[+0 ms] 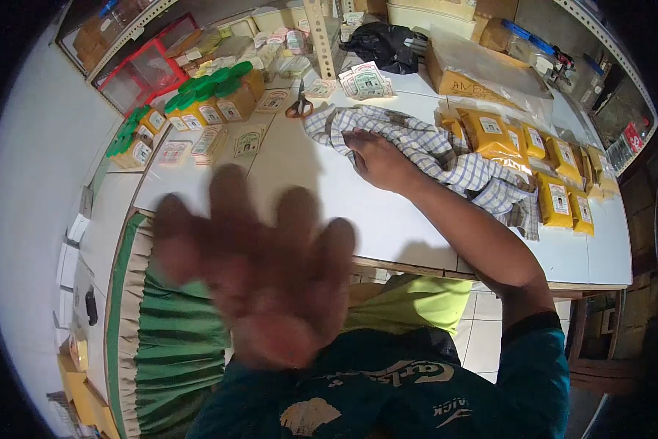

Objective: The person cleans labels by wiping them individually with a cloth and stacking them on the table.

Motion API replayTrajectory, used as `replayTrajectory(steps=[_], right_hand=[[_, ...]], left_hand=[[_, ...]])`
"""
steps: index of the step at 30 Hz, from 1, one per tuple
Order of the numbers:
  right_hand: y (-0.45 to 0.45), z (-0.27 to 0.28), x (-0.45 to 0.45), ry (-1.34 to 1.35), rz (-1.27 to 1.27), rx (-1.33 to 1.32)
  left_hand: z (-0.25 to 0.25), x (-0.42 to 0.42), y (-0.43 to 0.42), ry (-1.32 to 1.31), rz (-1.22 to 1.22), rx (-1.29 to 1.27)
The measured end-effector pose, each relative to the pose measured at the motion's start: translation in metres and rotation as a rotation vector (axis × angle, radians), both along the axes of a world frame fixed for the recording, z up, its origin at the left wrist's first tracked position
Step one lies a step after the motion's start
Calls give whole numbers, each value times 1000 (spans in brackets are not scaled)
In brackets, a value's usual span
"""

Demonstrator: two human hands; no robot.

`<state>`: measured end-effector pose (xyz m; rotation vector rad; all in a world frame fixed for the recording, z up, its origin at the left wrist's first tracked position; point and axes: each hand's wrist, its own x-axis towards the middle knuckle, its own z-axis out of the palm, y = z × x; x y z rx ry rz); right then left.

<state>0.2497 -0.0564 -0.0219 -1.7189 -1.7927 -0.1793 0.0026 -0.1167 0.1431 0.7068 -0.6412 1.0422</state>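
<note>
I have the left hand (pixel 259 271) splayed and free, close to my camera, while the right hand (pixel 381 162) clutches the checkered cloth (pixel 446 159), which lies bunched on the counter (pixel 376 223) between scissors (pixel 299 109) and yellow packets (pixel 555 201).

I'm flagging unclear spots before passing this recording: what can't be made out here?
All in the head view:
- Left hand: skin detail lost to blur.
- Part of the white table: blocked by the left hand.
- Right hand: fingertips hidden by the hand itself, so its grip on the checked cloth is unclear.
- Fine print on the jars and yellow pouches: too small.
</note>
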Motion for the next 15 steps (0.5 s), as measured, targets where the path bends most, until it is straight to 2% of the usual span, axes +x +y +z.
replayTrajectory(steps=[2, 8, 9, 11, 12, 15], right_hand=[[1, 5, -1, -13, 4, 6], [-1, 7, -1, -30, -12, -73], [0, 5, 0, -30, -15, -42], [-1, 7, -1, -27, -14, -54], [0, 5, 0, -26, -11, -56], [1, 3, 0, -9, -18, -46]], left_hand=[[-10, 7, -1, 78, -70, -8], [-15, 33, 2, 223, -34, 523], [-14, 35, 2, 223, -30, 523], [-9, 38, -2, 112, -402, 340], [-6, 42, -7, 114, -399, 338], [5, 53, -25, -130, -296, 371]])
